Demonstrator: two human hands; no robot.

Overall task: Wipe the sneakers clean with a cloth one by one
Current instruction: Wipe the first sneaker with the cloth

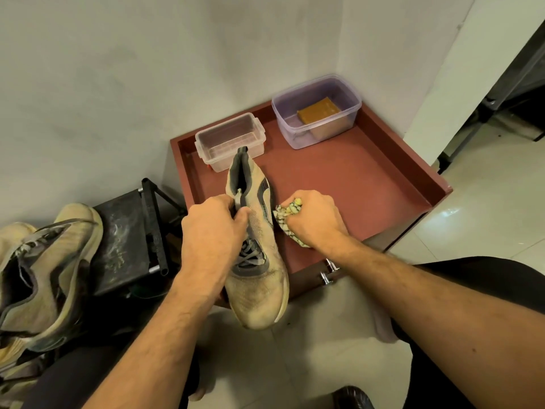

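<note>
A dirty beige sneaker (259, 287) with grey laces and trim hangs in mid-air, toe toward me, over the front edge of a red-brown tray table (368, 178). My left hand (212, 231) grips it by the tongue and collar. My right hand (315, 216) holds a bunched yellow-and-white patterned cloth (287, 215) against the sneaker's right side, near the ankle. More beige sneakers (44, 276) lie piled at the lower left.
On the tray stand a clear plastic box (230, 140) and a purple-tinted tub (317, 109) holding a brown block. A black folding stool (129, 237) sits left of the tray. Walls close the back; tiled floor lies in front and to the right.
</note>
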